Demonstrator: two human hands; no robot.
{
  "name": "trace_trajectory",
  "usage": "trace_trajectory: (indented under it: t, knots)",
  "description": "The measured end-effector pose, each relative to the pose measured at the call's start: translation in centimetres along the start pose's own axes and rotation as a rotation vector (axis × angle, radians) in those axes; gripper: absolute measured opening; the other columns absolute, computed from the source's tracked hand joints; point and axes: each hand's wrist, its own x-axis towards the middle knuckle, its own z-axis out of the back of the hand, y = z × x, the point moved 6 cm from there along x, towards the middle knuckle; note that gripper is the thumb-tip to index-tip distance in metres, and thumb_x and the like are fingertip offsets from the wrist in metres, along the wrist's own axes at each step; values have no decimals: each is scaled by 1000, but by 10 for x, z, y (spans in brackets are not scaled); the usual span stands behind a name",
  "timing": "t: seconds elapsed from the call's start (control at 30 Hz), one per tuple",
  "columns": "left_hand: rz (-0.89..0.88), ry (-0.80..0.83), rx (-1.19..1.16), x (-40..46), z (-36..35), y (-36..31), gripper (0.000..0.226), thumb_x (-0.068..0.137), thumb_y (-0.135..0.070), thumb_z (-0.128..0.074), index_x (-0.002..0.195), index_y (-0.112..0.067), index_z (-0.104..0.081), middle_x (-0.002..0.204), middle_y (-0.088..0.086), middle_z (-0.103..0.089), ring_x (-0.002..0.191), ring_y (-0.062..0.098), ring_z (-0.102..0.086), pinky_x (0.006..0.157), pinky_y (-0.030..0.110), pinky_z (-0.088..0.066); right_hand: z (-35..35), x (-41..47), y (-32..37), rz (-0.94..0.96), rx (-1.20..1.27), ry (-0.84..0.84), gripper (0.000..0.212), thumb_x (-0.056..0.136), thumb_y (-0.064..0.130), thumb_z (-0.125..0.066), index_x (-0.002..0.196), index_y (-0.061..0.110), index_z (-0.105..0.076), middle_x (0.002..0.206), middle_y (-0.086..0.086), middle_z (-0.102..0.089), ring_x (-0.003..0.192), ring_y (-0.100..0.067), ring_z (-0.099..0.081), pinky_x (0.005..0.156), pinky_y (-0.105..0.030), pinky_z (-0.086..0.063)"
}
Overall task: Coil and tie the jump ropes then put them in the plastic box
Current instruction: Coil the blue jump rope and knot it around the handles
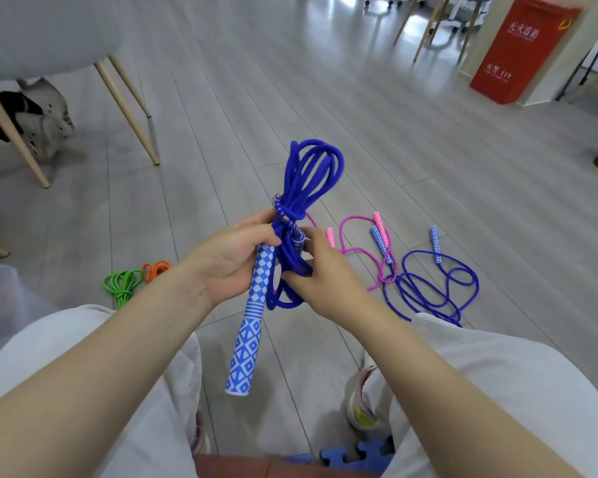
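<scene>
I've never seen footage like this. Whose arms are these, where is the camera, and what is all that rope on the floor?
There is no machine here: a person wears a camera on the head, so you look down along their own arms. The left hand grips a coiled blue jump rope just above its patterned handle, which hangs down. The right hand pinches the coil's wrapped middle. On the grey floor lie a loose pink rope and a loose blue rope to the right, with green and orange coils to the left. The pale shapes below are the person's knees.
</scene>
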Motion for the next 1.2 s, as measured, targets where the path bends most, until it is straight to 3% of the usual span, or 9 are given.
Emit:
trace_trajectory:
  t: [0.1, 0.17, 0.3, 0.43, 0.53, 0.87, 1.0, 1.2]
  knots:
    - [-8, -28, 119, 1, 2, -1, 49, 89, 11, -33, 126, -8, -59, 105, 18, -62, 98, 29, -60, 84, 34, -56, 4, 2, -8, -67, 72, 13, 41, 85, 10, -57, 124, 21, -52, 118, 4, -65, 92, -17, -68, 80, -39, -58]
    - [-19, -50, 178, 0, 3, -5, 47, 90, 9, -34, 125, -11, -60, 103, 15, -62, 94, 27, -58, 82, 34, -55, 7, 3, -9, -89, 181, 28, 35, 85, 5, -54, 116, 20, -58, 105, 1, -71, 83, -23, -71, 76, -40, -61]
    - [-15, -57, 272, -1, 5, -6, 45, 90, 7, -36, 122, -13, -62, 105, 15, -64, 94, 27, -57, 97, 43, -47, 10, 2, -5, -107, 309, 109, 29, 90, -3, -52, 109, 18, -59, 99, -11, -71, 70, -17, -71, 68, -28, -60]
    - [-5, -63, 300, -2, 5, -4, 46, 88, 8, -37, 116, -14, -65, 100, 11, -67, 85, 18, -62, 72, 24, -55, 7, 2, -6, -129, 309, 151, 32, 89, -5, -50, 112, 15, -60, 102, -15, -70, 77, -23, -72, 75, -37, -61]
    - [-7, -120, 352, -3, 7, -6, 44, 89, 7, -38, 113, -15, -66, 92, 3, -70, 72, 7, -63, 59, 14, -49, 5, 1, -6, -146, 318, 168, 34, 90, -6, -46, 117, 12, -58, 105, -13, -68, 79, -24, -73, 76, -36, -61]
    - [13, -156, 556, -5, 10, -10, 38, 90, -2, -43, 108, -24, -69, 76, -4, -63, 63, 5, -53, 62, 18, -43, 7, 3, -9, -142, 219, 167, 37, 87, -3, -48, 116, 18, -57, 111, -4, -66, 80, -23, -73, 78, -43, -60]
    - [21, -157, 537, -5, 9, -8, 39, 89, 0, -42, 106, -23, -69, 88, 2, -67, 76, 14, -57, 77, 30, -49, 7, 3, -9, -139, 198, 169, 39, 87, -2, -49, 119, 20, -56, 115, -2, -63, 80, -19, -73, 80, -42, -60]
    - [83, -114, 311, -4, 6, -4, 43, 86, 8, -37, 113, -9, -65, 99, 7, -71, 82, 11, -68, 66, 24, -56, 9, 2, -6, -118, 138, 128, 42, 87, 0, -51, 119, 28, -54, 110, 7, -62, 71, -8, -70, 66, -24, -59]
